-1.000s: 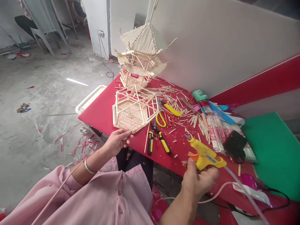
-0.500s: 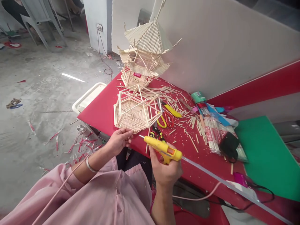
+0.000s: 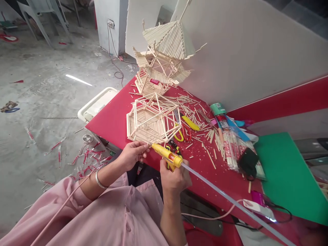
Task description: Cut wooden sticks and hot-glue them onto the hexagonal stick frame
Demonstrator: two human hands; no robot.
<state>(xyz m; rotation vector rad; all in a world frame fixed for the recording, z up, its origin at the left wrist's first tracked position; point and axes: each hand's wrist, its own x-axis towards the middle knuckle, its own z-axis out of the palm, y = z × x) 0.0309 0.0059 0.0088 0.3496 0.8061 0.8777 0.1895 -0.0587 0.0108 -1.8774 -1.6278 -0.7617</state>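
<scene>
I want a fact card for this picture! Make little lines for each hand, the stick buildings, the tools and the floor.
Left hand: fingertips at the near edge of the low stick model
Right hand: holding a yellow glue gun, nozzle close to the left fingertips
Low stick model: open frame over a many-sided base, on the red table
Tall stick model: roofed, behind the low one
Tools: scissors with one red and one yellow handle loop
Floor: grey, with scattered wrappers

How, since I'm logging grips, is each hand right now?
Left hand: partly curled at the hexagonal pale wooden-stick frame; grip unclear.
Right hand: closed around the yellow plastic glue gun.
</scene>
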